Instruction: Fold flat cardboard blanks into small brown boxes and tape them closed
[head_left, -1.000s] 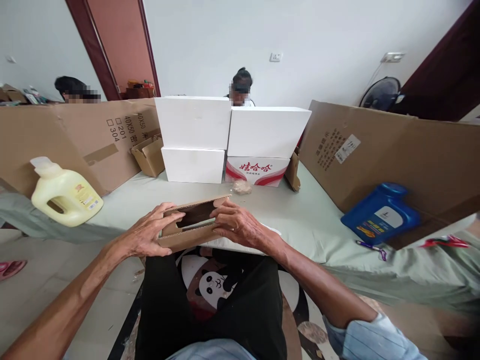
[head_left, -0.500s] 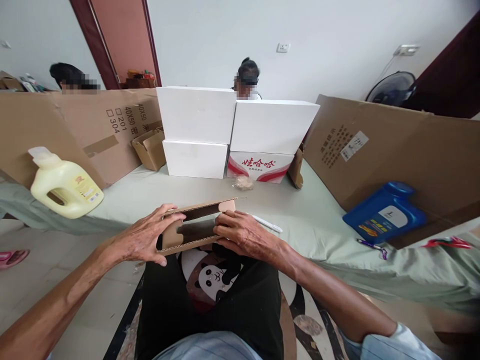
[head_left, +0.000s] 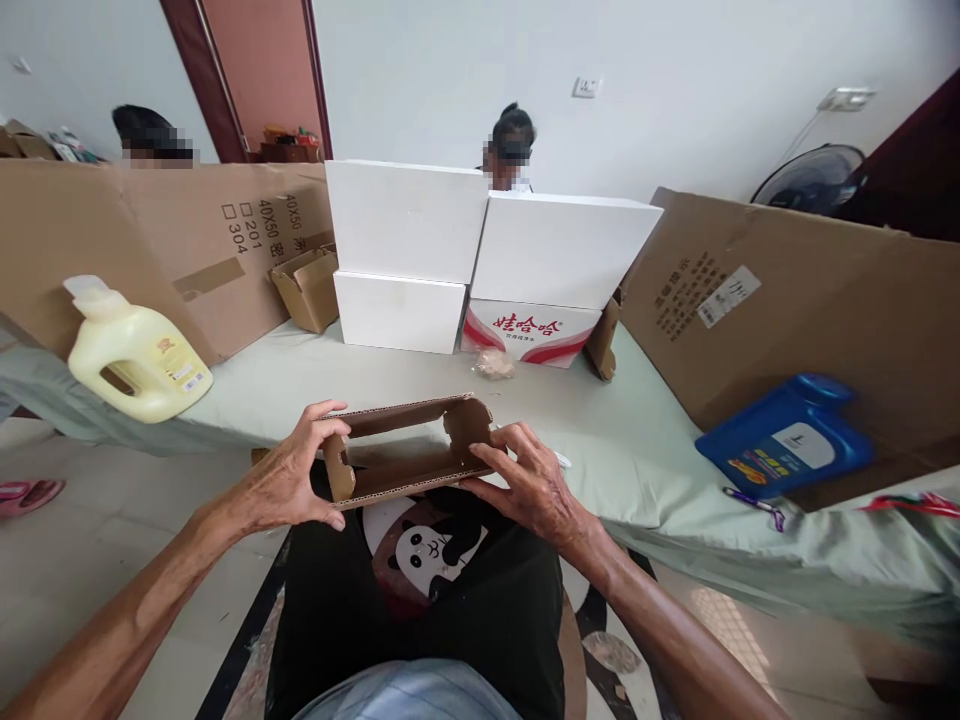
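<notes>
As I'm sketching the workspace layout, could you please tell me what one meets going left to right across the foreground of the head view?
Pink slipper, pale yellow jug, left hand, open cardboard box, right hand, blue bottle.

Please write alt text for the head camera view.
The left hand and right hand hold an open cardboard box by its ends above the lap. Behind it, four mostly white boxes stand stacked on pale green cloth, with a yellow jug at left and a blue bottle at right.
</notes>
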